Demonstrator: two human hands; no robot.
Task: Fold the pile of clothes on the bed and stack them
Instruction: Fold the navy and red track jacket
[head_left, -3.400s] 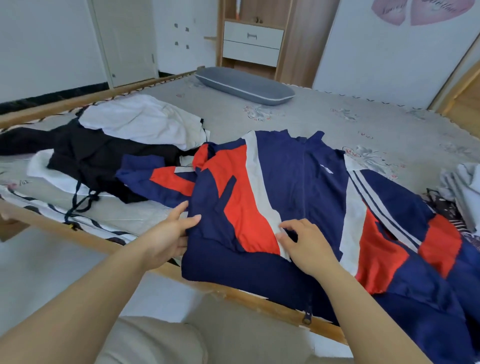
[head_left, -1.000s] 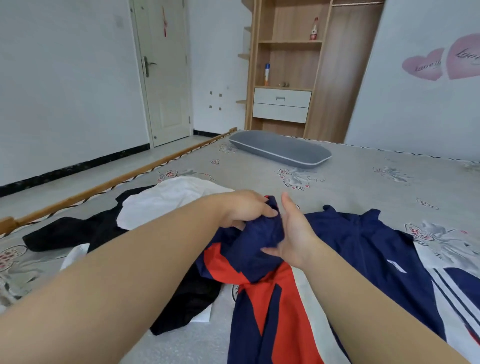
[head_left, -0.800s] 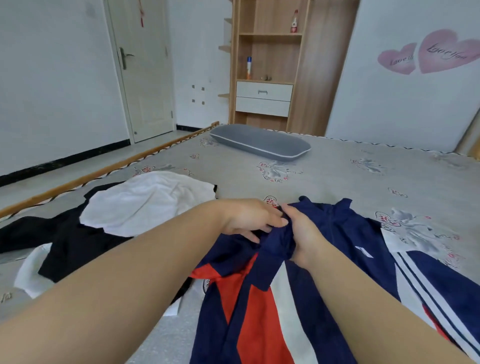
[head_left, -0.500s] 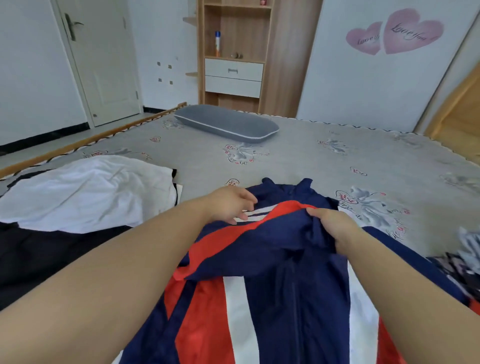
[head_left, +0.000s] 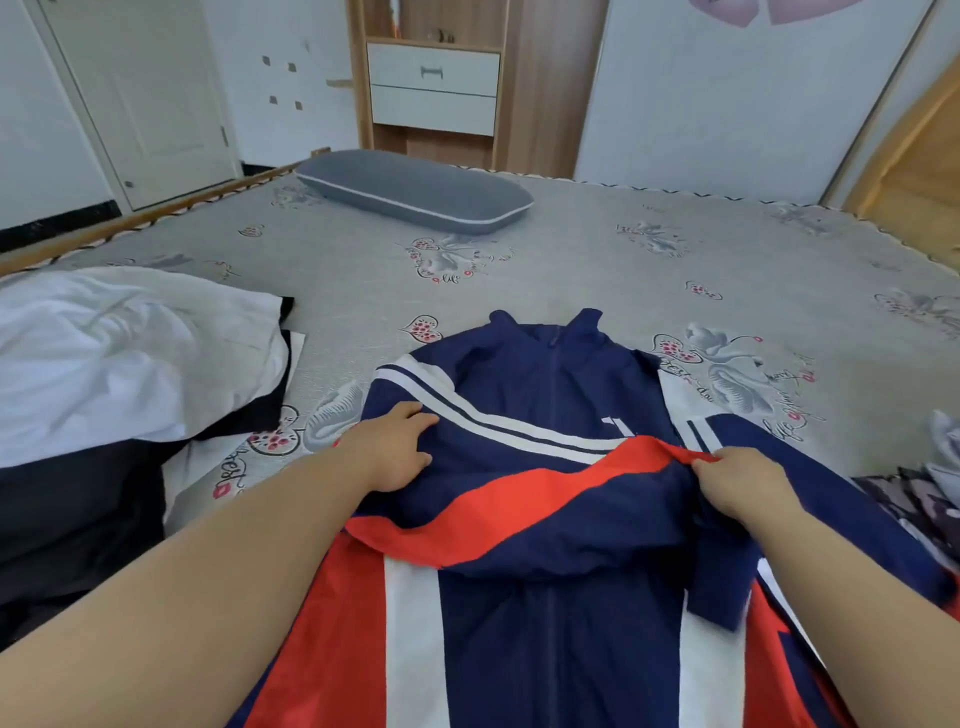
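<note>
A navy, red and white zip jacket (head_left: 550, 613) lies front up on the bed (head_left: 597, 270), collar pointing away from me. Its left sleeve is folded across the chest as a red and navy band. My left hand (head_left: 389, 452) rests flat on the folded shoulder at the jacket's left edge, fingers fairly straight. My right hand (head_left: 737, 488) pinches the sleeve's end near the jacket's right side. A pile of white (head_left: 119, 358) and black clothes (head_left: 78, 519) lies on the bed to the left.
A grey pillow (head_left: 415, 189) lies at the far side of the bed. Crumpled patterned and pale garments (head_left: 930, 488) sit at the right edge. A wooden shelf unit with white drawers (head_left: 434, 88) and a white door (head_left: 140, 93) stand beyond the bed.
Both hands carried the left sleeve from beside the jacket across its chest. My right hand drew the sleeve end rightward while my left hand settled flat on the folded shoulder.
</note>
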